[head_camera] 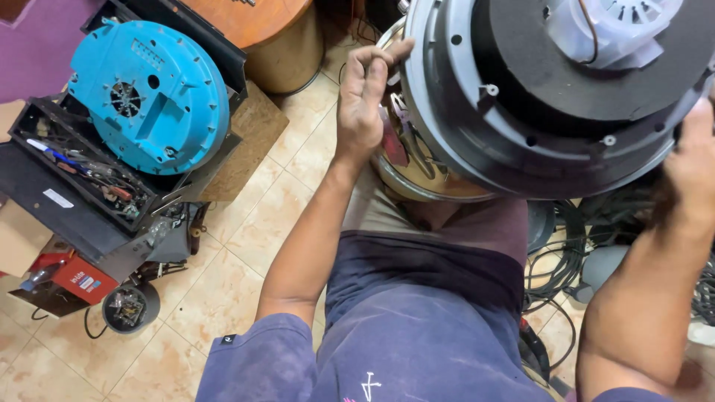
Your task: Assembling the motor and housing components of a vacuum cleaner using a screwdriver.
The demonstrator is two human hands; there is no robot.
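At far left a red box (80, 281) and a small round black part (128, 308) lie on the glossy beige tiled floor (223, 283). Above them a black plastic toolbox (71, 175) holds a clutter of small tools, and a bright blue ribbed plastic disc (149, 97) leans on it, beside a rough brown board (249, 138). Toward the middle, the left hand (365, 100) is raised with fingers half curled, fingertips touching the rim of a large round grey housing (536, 112) held over the lap; it pinches nothing that can be made out. A white finned plastic piece (614, 30) sits at the housing's top. At the right edge the right hand (693, 164) grips the housing's rim. Black cables (566, 253) tangle on the floor below.
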